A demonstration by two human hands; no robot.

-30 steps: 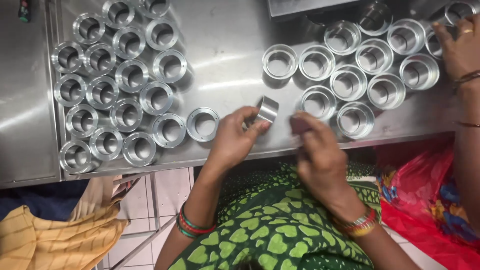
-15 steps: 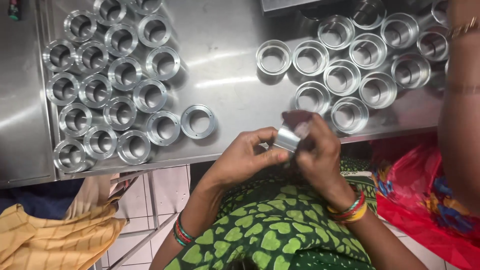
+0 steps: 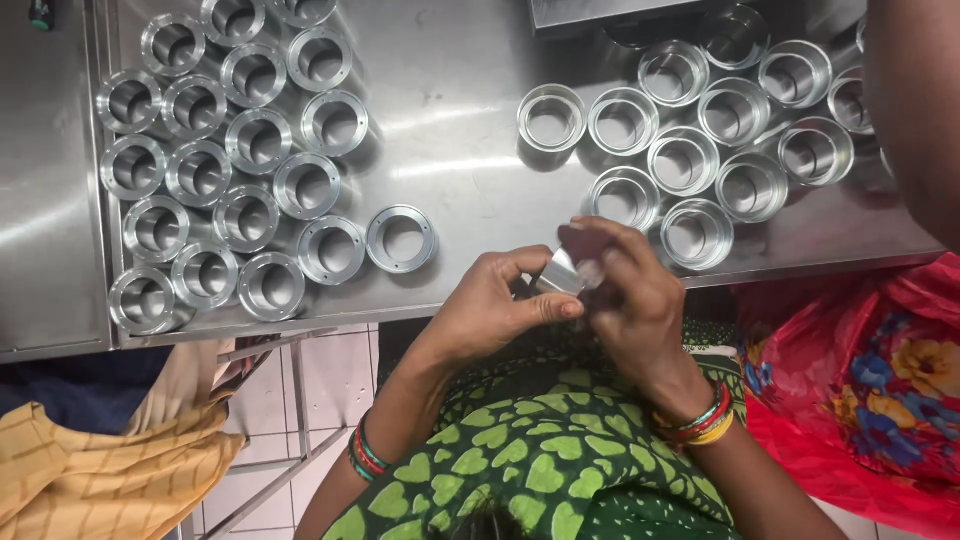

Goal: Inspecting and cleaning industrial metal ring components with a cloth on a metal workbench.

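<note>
A small metal ring [image 3: 562, 272] is gripped between both hands just off the near edge of a steel table [image 3: 460, 150].

Well to the left of the fingers, a dense cluster of metal rings [image 3: 225, 160] is laid out on the table, and a single flat ring [image 3: 401, 239] is set apart at the cluster's right edge, nearer the left hand. The left hand [image 3: 490, 310] is curled, its thumb and fingertips pinched on the lower side of the small metal ring. The ring is held tilted between the two hands, above the green patterned lap [image 3: 520, 450]. The right hand [image 3: 630, 300] is closed over the ring's right side, with something dark pressed by its fingers onto the ring; what it is cannot be told. Beyond the right fingers, a second group of cup-like rings [image 3: 700, 130] is spread over the table. At the far right, another person's arm [image 3: 915, 110] is seen above a red flowered cloth [image 3: 870, 390].
</note>
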